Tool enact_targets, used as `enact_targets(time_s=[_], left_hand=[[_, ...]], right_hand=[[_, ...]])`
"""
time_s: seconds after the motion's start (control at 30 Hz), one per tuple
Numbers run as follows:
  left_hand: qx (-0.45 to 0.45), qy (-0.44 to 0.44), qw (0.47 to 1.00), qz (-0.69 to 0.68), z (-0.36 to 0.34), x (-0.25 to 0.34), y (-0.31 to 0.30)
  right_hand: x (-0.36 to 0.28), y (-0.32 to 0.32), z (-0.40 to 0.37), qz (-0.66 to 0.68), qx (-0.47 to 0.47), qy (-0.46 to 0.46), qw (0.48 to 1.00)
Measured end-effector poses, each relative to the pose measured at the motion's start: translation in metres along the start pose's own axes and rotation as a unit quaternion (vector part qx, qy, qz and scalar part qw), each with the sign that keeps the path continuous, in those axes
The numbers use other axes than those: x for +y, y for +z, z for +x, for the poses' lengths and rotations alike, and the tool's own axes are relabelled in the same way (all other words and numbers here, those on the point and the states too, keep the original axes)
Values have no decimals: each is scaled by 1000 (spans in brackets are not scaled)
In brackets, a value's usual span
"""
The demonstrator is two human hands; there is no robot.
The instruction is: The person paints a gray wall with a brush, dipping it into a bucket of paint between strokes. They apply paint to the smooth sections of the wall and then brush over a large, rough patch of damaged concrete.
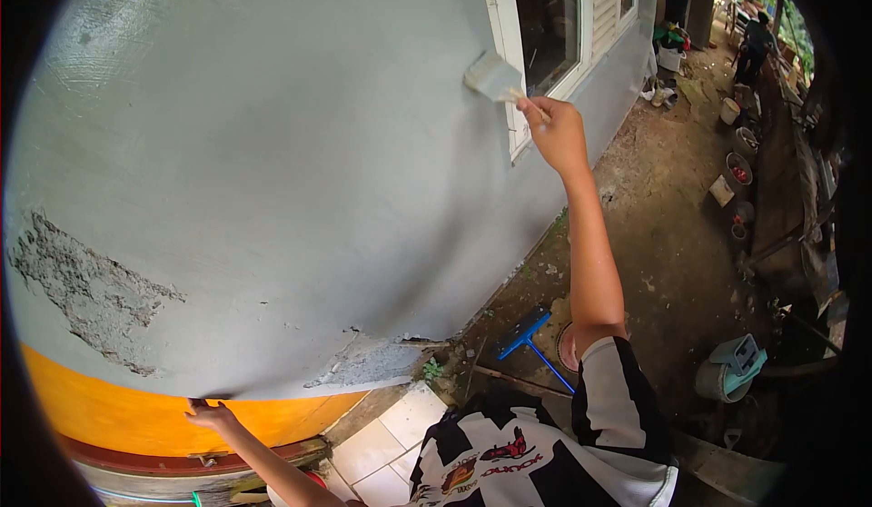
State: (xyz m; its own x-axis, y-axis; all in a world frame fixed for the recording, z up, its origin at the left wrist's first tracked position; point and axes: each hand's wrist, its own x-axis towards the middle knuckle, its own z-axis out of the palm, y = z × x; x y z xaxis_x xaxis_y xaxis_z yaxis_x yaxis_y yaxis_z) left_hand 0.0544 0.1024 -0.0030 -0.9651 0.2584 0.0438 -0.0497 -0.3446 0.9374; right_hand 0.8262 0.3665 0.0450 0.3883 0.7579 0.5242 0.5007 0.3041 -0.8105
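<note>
My right hand (556, 134) is closed around the handle of a wide flat paint brush (494, 76). The bristle end lies against or very near the grey wall (300, 144), just left of the white window frame (506, 34). At the lower left, my left hand (210, 412) is by the wall's lower edge, where the grey meets an orange band (136, 416). A small dark thing shows at its fingertips, too small to make out. Rough broken plaster (91, 293) shows on the wall's left part.
A blue squeegee-like tool (524, 333) lies on the ground beside my right arm. A bucket with a light-blue item (731, 371) stands at the lower right. Several pots (738, 169) line the path's right side. Farther back is a person (753, 48). White tiles (386, 443) lie below.
</note>
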Motion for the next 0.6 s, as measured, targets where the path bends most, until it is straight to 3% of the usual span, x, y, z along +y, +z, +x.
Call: enact_targets(time_s=[0.07, 0.17, 0.23, 0.27, 0.37, 0.5, 0.6], left_hand=[[2, 5, 1000, -8, 2, -2, 0], [0, 5, 1000, -15, -2, 0, 1], [-2, 8, 1000, -8, 0, 1, 0], [-2, 11, 1000, -1, 3, -1, -3], [-1, 15, 1000, 4, 0, -3, -4], [14, 27, 1000, 6, -5, -3, 3], [0, 34, 999, 16, -10, -3, 5]], right_hand=[[13, 7, 10, 193, -13, 6, 981], [74, 50, -17, 195, -36, 29, 980], [121, 74, -66, 248, -58, 106, 961], [163, 89, -95, 227, -56, 103, 967], [232, 103, -172, 101, -56, 209, 971], [178, 97, -170, -147, -44, 161, 975], [60, 67, -105, -192, -57, 110, 974]])
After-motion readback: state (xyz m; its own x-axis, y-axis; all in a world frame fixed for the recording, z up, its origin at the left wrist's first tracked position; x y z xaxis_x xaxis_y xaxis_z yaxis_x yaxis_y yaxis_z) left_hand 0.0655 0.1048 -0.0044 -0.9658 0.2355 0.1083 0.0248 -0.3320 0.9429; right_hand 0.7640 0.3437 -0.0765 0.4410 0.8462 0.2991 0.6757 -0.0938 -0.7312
